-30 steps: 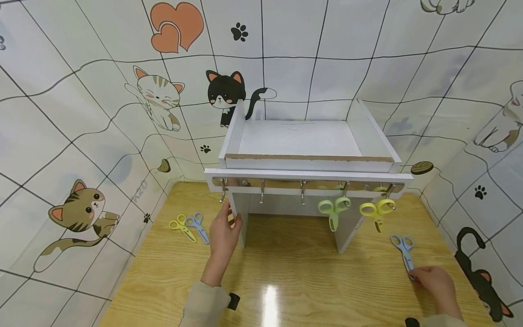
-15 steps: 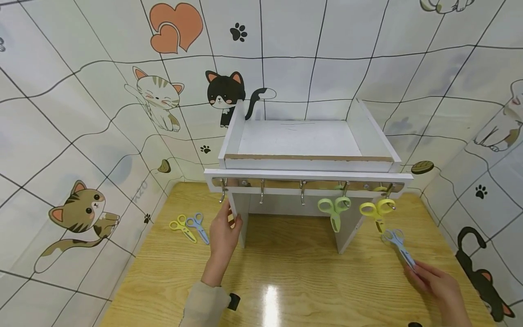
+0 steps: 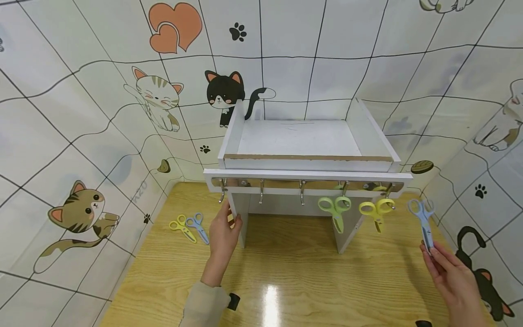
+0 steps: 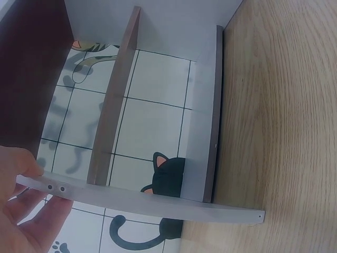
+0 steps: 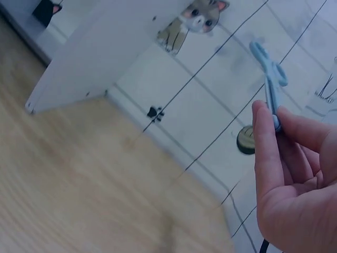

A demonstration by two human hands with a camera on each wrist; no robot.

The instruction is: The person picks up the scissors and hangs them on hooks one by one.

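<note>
Working from my station, I am pinching a pair of blue scissors (image 3: 424,222) by the blade end between the thumb and fingers of the right hand (image 3: 455,277), the handle rings pointing up and away from the palm. With the left hand (image 3: 222,231) I am gripping the near side panel of the white shelf unit (image 3: 306,175), thumb on one face and fingers on the other.

Inward from the right hand, yellow scissors (image 3: 377,210) and then green scissors (image 3: 337,213) are hanging from the hook rail; the middle hook (image 3: 302,193) and the two nearer the left hand are showing bare. Just outward of the left hand, a second yellow pair (image 3: 182,228) and a second blue pair (image 3: 198,227) are lying on the worktop (image 3: 302,277).

I am judging this as the carrying step, with the scissors off the worktop; the next move probably calls for bringing a ring in line with a bare hook while bracing the unit.
</note>
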